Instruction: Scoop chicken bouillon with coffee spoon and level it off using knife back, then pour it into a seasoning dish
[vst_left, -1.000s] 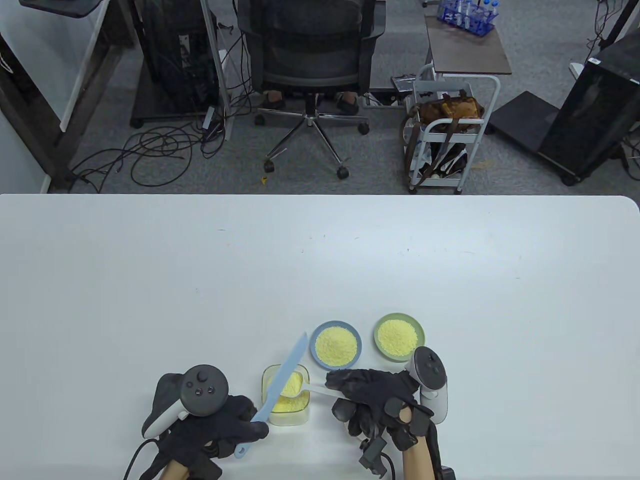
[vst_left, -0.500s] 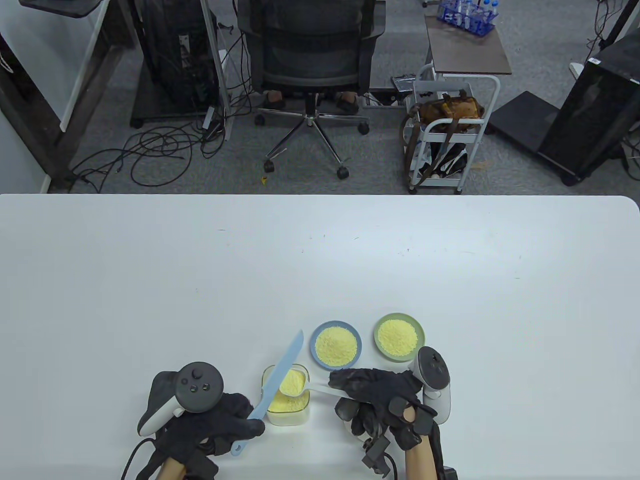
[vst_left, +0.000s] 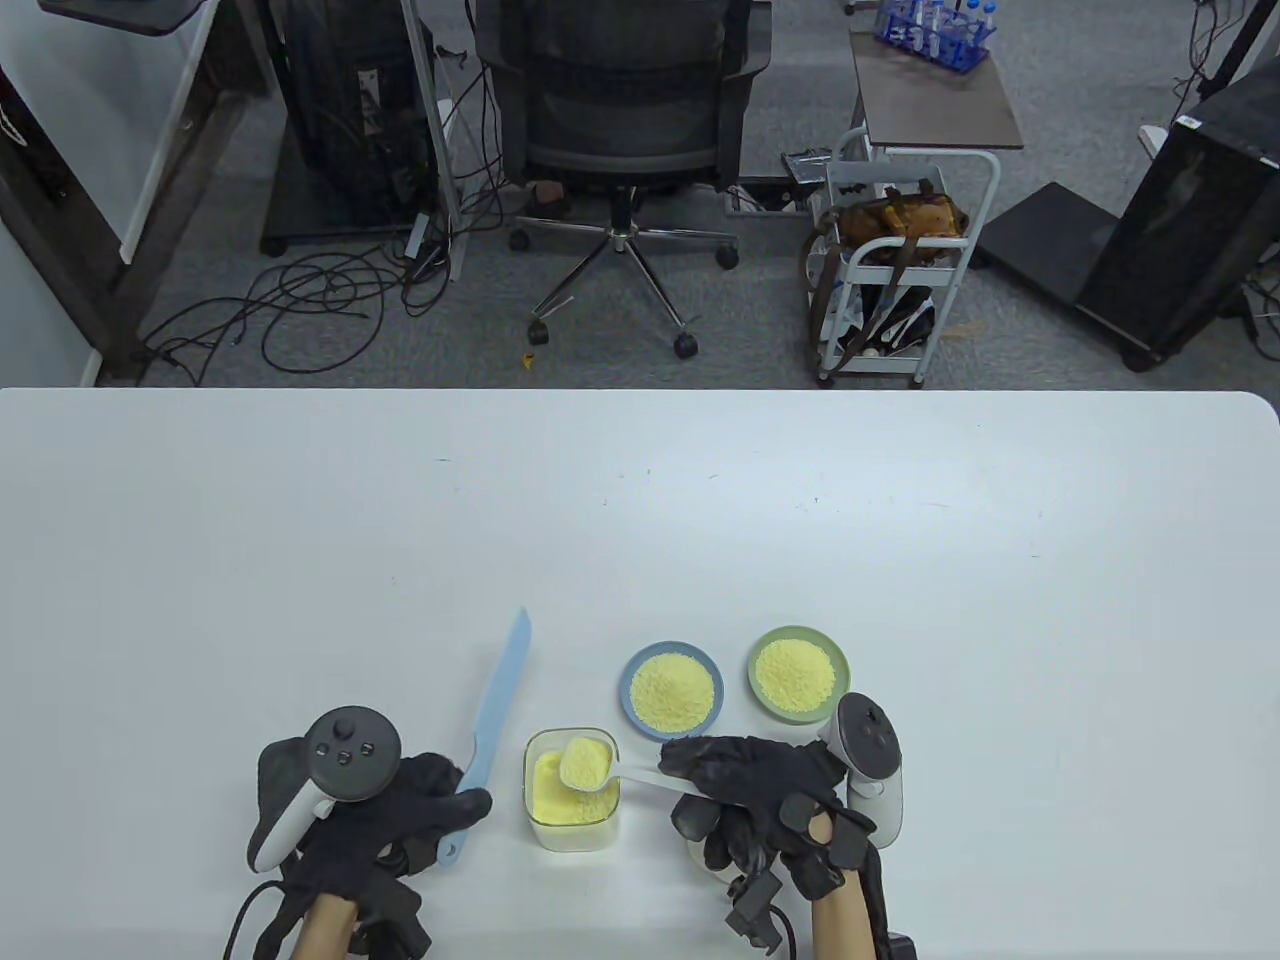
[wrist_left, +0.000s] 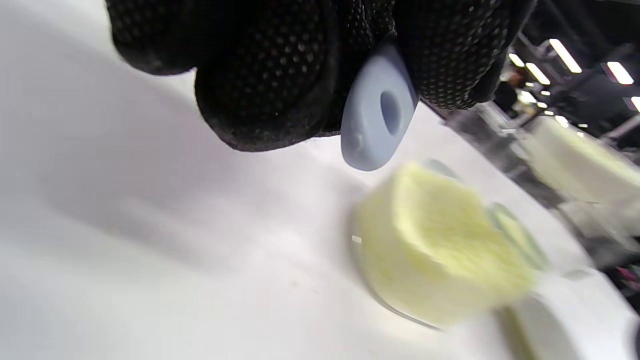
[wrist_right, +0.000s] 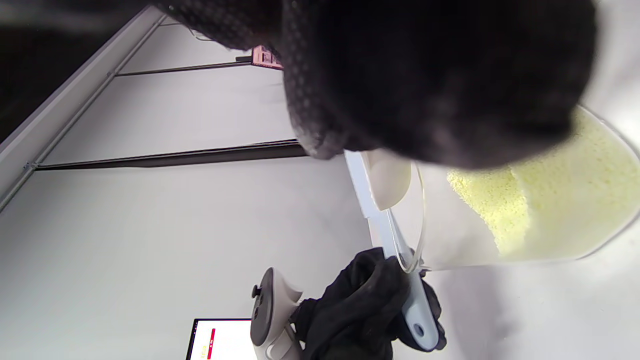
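Observation:
My right hand (vst_left: 745, 790) grips the white coffee spoon (vst_left: 610, 768) by its handle. The spoon's bowl, filled with yellow bouillon, hangs over the clear square container (vst_left: 570, 790) of bouillon (wrist_right: 560, 200). My left hand (vst_left: 420, 810) holds the light blue knife (vst_left: 490, 725) by its handle, left of the container, with the blade pointing away over the table. The handle's end with its hole (wrist_left: 377, 112) sticks out below my fingers. Beyond the container stand a blue seasoning dish (vst_left: 672, 690) and a green seasoning dish (vst_left: 798, 673), both holding bouillon.
The white table (vst_left: 640, 520) stretches far behind the dishes. On the floor beyond its far edge stand an office chair (vst_left: 620, 120) and a white cart (vst_left: 900, 270).
My left hand has drawn the knife off the spoon and moved it left, away from the container. The spoon now shows a level fill. My right hand has hardly moved.

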